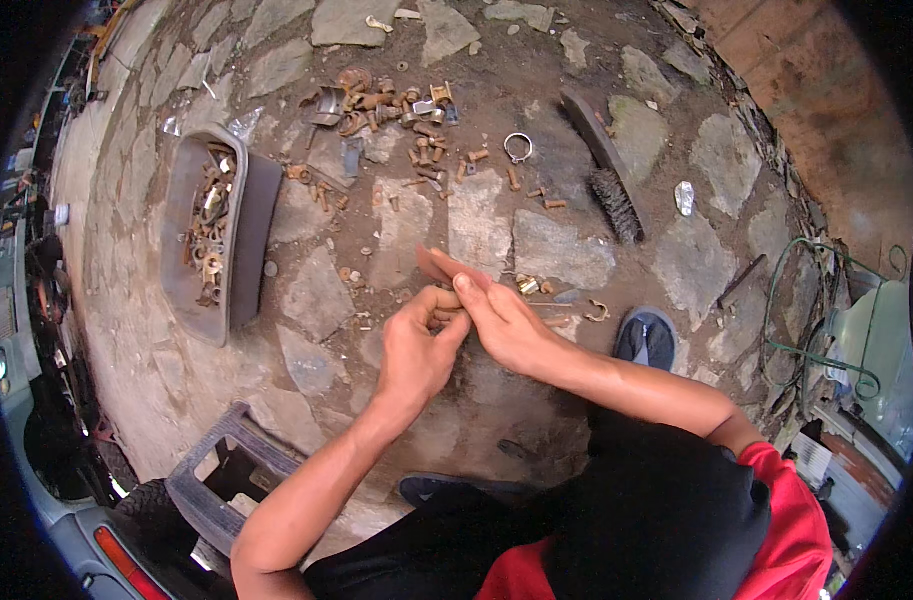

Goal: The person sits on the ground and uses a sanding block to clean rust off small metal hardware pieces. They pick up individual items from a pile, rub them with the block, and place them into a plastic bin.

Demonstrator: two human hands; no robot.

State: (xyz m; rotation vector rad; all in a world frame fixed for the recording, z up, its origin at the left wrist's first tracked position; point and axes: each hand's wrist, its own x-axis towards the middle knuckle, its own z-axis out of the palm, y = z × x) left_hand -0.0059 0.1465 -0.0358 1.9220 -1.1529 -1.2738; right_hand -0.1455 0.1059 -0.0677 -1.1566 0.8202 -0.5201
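My hands meet over the stone ground near the middle of the head view. A thin, flat reddish-brown piece (440, 264), like a sheet of sandpaper, juts out past the fingers of my right hand (507, 325), whose thumb presses on it. My left hand (424, 343) is closed just beside it, fingertips curled against the right palm; what they pinch is hidden. Beyond the hands lies a heap of rusty bolts and fittings (382, 103), with loose bolts (429, 155) scattered closer in. A round metal clamp (518, 148) lies to their right.
A grey plastic bin (252, 230) with mixed metal parts stands at left. A wire brush (607, 175) lies at far right. Nearer are a dark plastic stool (212, 455) on the left and my sandalled foot (647, 340). A green metal frame (772, 300) stands at right.
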